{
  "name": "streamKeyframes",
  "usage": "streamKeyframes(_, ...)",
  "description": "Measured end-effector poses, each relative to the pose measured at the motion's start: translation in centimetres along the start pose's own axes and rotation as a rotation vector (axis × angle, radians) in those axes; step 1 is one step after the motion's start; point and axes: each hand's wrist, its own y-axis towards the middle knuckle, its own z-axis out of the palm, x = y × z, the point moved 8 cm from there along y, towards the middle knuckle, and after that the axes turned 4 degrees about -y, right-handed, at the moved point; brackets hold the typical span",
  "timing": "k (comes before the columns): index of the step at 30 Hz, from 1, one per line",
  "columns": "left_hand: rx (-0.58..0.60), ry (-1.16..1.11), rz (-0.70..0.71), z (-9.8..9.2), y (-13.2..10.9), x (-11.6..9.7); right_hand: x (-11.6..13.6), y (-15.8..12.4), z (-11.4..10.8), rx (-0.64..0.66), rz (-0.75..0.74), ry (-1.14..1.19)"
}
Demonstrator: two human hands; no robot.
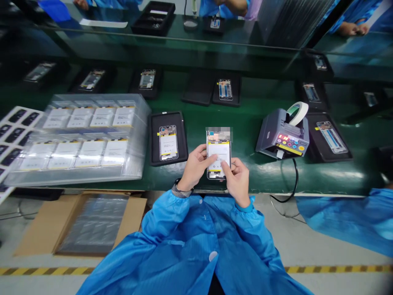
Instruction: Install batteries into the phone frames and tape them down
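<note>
Both my hands hold an opened phone (218,149) with a white battery in its frame, just above the front edge of the green bench. My left hand (196,166) grips its left side, thumb lying on the battery. From the right, my right hand (238,178) closes on the lower side with its thumb also pressed on the battery. Left of my hands, another opened phone with a battery (168,143) lies in a black tray (182,153). Further left stand stacked clear plastic trays (135,164) holding several white batteries.
A grey tape dispenser (270,131) with a tape roll (299,114) stands to the right, its cable over the edge. Black trays with phone frames (225,89) line the bench behind. An open cardboard box (43,229) sits below at left. Co-workers' hands (350,28) show at the back.
</note>
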Motion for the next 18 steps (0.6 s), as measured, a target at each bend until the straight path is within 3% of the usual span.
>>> streamKeyframes(5,-0.022,0.169,0.033,-0.7,-0.7,-1.2,-0.4,0.9,1.3,0.076,0.006,0.025)
streamKeyframes(8,0.015,0.242,0.063,-1.1,1.1,-3.2,-0.1,2.9,2.3,0.054,-0.04,0.052)
streamKeyframes(10,0.027,0.311,0.098,-1.7,4.5,-5.2,-0.1,5.0,2.7,0.018,-0.08,0.038)
streamKeyframes(12,-0.006,0.421,0.121,-2.8,9.6,-7.5,-0.4,7.2,2.8,-0.012,-0.114,-0.016)
streamKeyframes(15,-0.192,0.709,0.096,-5.4,18.3,-11.4,-1.7,9.5,2.1,-0.04,-0.14,-0.133)
streamKeyframes(18,-0.257,0.82,0.122,-6.6,24.9,-15.0,-2.7,9.9,1.1,-0.089,-0.182,-0.207)
